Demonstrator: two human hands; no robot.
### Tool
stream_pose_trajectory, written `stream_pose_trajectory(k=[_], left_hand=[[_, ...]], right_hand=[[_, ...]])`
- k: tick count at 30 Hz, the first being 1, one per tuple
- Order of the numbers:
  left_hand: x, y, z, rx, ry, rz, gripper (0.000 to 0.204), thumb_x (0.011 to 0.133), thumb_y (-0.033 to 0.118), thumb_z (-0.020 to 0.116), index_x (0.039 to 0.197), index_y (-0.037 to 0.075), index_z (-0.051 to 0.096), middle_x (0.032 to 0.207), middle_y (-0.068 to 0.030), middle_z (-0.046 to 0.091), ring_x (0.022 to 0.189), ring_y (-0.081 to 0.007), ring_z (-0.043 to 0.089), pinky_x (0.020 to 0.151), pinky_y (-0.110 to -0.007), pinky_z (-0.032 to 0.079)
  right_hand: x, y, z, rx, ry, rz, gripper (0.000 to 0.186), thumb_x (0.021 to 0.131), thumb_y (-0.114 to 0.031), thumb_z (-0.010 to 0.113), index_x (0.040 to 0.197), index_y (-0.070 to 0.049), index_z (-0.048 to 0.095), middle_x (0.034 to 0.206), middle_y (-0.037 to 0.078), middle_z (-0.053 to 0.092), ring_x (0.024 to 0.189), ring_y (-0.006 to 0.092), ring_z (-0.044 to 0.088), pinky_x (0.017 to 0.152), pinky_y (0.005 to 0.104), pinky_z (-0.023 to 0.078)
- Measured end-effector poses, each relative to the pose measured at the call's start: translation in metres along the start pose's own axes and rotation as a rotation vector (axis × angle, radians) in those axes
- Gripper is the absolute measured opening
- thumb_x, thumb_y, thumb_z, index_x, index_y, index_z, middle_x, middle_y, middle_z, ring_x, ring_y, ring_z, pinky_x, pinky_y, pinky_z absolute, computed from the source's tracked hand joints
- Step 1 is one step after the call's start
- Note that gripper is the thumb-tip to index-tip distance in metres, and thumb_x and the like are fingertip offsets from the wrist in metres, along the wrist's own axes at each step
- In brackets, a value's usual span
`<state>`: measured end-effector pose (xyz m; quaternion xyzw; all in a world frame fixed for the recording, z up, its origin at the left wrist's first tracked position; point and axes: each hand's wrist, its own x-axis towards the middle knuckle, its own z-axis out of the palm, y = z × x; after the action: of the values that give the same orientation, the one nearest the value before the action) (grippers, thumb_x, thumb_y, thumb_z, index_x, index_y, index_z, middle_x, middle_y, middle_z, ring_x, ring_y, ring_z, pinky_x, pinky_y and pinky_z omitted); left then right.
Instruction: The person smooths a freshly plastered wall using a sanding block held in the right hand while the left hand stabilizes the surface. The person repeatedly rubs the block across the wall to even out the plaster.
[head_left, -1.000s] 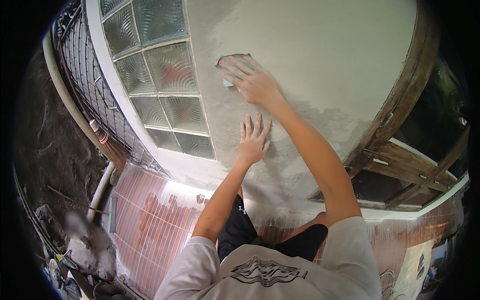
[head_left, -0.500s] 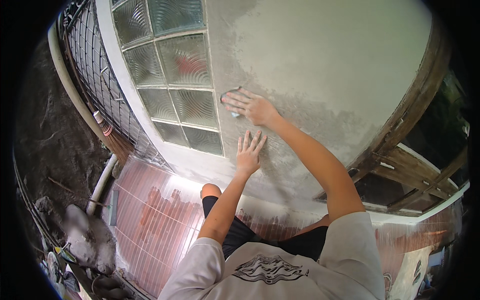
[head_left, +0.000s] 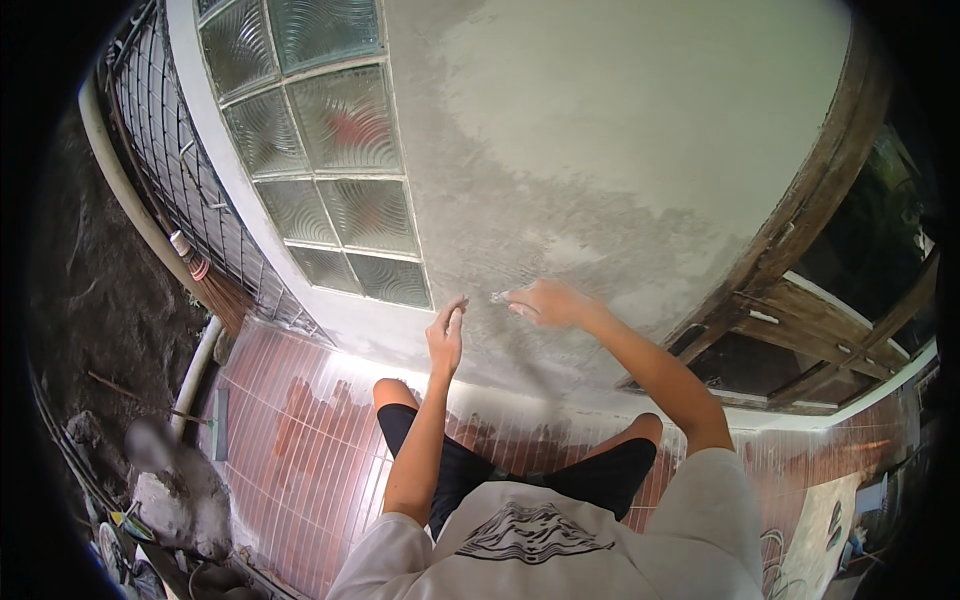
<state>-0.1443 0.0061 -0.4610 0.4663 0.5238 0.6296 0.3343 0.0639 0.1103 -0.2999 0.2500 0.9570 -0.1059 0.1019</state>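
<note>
In front of the grey, patchily sanded wall point(head_left: 590, 240), both of my hands are raised close together. My right hand point(head_left: 548, 302) is closed, its fingers and thumb pinching a small grey-white scrap point(head_left: 499, 297) that looks like a thin folded sheet; its kind is too small to tell. My left hand point(head_left: 445, 340) has its fingers curled up and pinched at the tips, with a small dark spot there that I cannot make out. A short gap lies between the two hands. Left of them is a glass block window point(head_left: 345, 215) set into the wall.
Red tiles with whitish dust point(head_left: 300, 430) cover the floor beneath me. A straw broom point(head_left: 215, 285) leans by the wire mesh point(head_left: 165, 130) at left, and a squeegee-like tool point(head_left: 220, 425) lies at the tile edge. At right is a brown wooden door frame point(head_left: 800, 230).
My right hand has come off the wall, moving down and right, from flat on a dark pad to a pinch. The left hand has shifted down and left, its spread fingers now curled.
</note>
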Motion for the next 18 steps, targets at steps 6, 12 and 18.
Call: stream_pose_trajectory(k=[6, 12, 18], left_hand=[[-0.023, 0.029, 0.043, -0.747, -0.320, -0.262, 0.101, 0.094, 0.068, 0.047, 0.155, -0.007, 0.019, 0.155, -0.0198, 0.038, 0.143, -0.0302, 0.038, 0.118, -0.044, 0.028], [-0.035, 0.079, 0.098, -0.505, -0.332, -0.310, 0.071, 0.096, 0.046, 0.064, 0.141, -0.006, 0.047, 0.138, -0.0143, 0.055, 0.128, -0.0250, 0.052, 0.110, -0.038, 0.038], [-0.017, 0.149, 0.103, -0.105, 0.080, -0.150, 0.050, 0.102, 0.031, 0.057, 0.133, -0.007, 0.053, 0.124, -0.0156, 0.063, 0.113, -0.0202, 0.059, 0.098, -0.032, 0.045]], right_hand=[[-0.031, -0.022, 0.039, 1.786, 0.444, -0.076, 0.033, 0.103, -0.019, 0.057, 0.130, -0.001, 0.060, 0.116, 0.007, 0.067, 0.106, 0.0194, 0.066, 0.088, 0.0366, 0.054], [-0.052, -0.024, 0.070, 1.823, 0.524, 0.145, 0.025, 0.100, -0.022, 0.063, 0.114, -0.002, 0.065, 0.104, 0.008, 0.069, 0.099, 0.0152, 0.066, 0.082, 0.0289, 0.054], [-0.082, -0.004, 0.029, 1.010, 0.738, 0.242, 0.035, 0.096, -0.033, 0.068, 0.116, -0.004, 0.067, 0.104, 0.011, 0.074, 0.100, 0.0185, 0.068, 0.085, 0.0324, 0.054]])
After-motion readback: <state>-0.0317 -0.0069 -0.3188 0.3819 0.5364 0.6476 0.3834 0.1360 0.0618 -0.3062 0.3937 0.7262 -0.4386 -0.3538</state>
